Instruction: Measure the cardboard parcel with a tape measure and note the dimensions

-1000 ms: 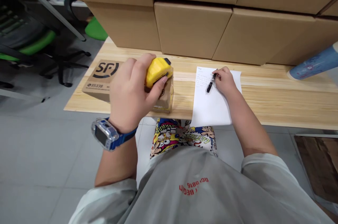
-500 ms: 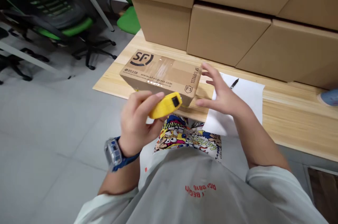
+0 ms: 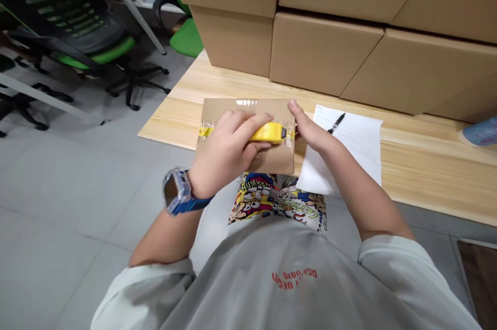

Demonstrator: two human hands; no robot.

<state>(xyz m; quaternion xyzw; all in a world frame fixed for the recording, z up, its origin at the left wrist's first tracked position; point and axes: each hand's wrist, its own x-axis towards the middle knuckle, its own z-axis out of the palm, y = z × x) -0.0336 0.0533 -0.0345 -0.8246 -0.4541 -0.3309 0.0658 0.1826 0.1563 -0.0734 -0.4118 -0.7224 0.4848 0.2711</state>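
Note:
My left hand (image 3: 229, 146) is closed around a yellow tool (image 3: 269, 132) with a dark tip, which looks like a box cutter; no blade can be seen. It rests over a cardboard box (image 3: 277, 161), with the tip near the right end of the yellow-marked tape running across its upper face. My right hand (image 3: 308, 125) holds the box's right edge, thumb at the upper corner and the other fingers mostly hidden at its side. The box sits at the table's front edge.
White paper (image 3: 361, 146) lies right of the box, with a black pen (image 3: 337, 122) on it. Large cartons (image 3: 322, 55) are stacked along the back of the wooden table (image 3: 419, 169). A blue cylindrical object (image 3: 481, 133) is at far right. Office chairs (image 3: 93, 50) stand left.
The box has been turned so its printed face is no longer up and a taped face shows. My left hand brought the yellow tool onto it; my right hand closed in on its right edge.

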